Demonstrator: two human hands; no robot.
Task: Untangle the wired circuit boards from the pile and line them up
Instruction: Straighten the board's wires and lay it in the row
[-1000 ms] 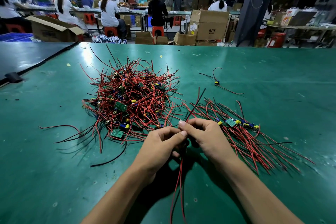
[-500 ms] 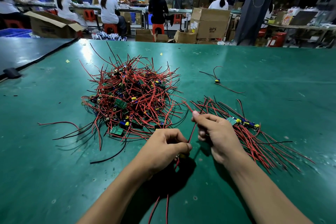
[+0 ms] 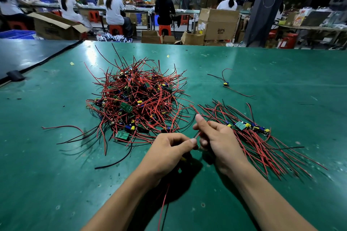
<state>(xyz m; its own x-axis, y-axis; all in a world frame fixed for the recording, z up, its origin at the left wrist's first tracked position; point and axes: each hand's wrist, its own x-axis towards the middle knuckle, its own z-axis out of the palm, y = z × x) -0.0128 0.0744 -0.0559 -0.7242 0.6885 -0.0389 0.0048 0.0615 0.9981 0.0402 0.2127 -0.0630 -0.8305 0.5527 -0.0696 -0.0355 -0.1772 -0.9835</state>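
Note:
A tangled pile of small green circuit boards with red and black wires (image 3: 135,103) lies on the green table (image 3: 262,73), left of centre. To its right, a row of sorted boards (image 3: 247,127) lies with wires fanned toward me. My left hand (image 3: 169,152) grips one wired board, mostly hidden in the fist; its red and black wires (image 3: 163,206) hang down toward me. My right hand (image 3: 216,137) pinches that board's upper wires between thumb and fingers, just above the left hand.
One stray wired part (image 3: 225,84) lies alone at the far middle of the table. A black mat (image 3: 28,54) adjoins the table on the left. Cardboard boxes (image 3: 217,24), a dark pillar (image 3: 262,5) and seated workers are beyond the far edge.
My right hand has slid up along the wires, away from the left hand, pulling them straight. The wires hanging below the left hand have shortened.

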